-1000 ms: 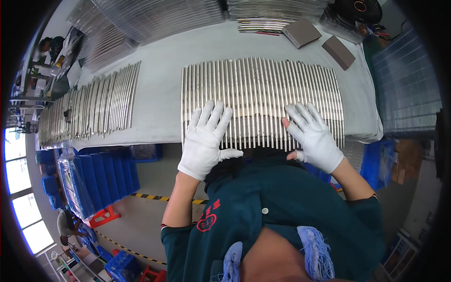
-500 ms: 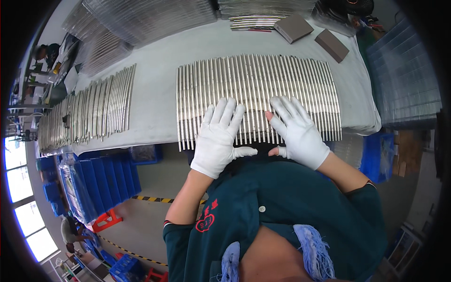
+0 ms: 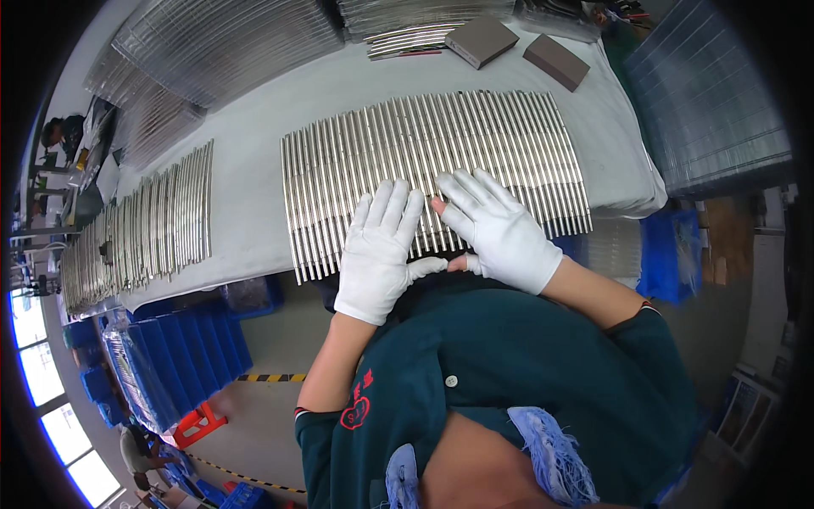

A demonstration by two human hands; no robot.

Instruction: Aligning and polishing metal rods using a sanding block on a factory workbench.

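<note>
Your left hand (image 3: 383, 248) and right hand (image 3: 500, 229), both in white gloves, lie flat with fingers spread, gripping nothing, side by side on the near edge of the row of metal rods (image 3: 432, 161) laid across the grey surface (image 3: 246, 220).

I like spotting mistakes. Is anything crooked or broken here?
One oddity: the right white glove has holes at forefinger and thumb, so bare fingertips poke out. The row of shiny silver metal rods lies neat and parallel on the grey table, both hands flat on it; the left white glove looks whole.
</note>
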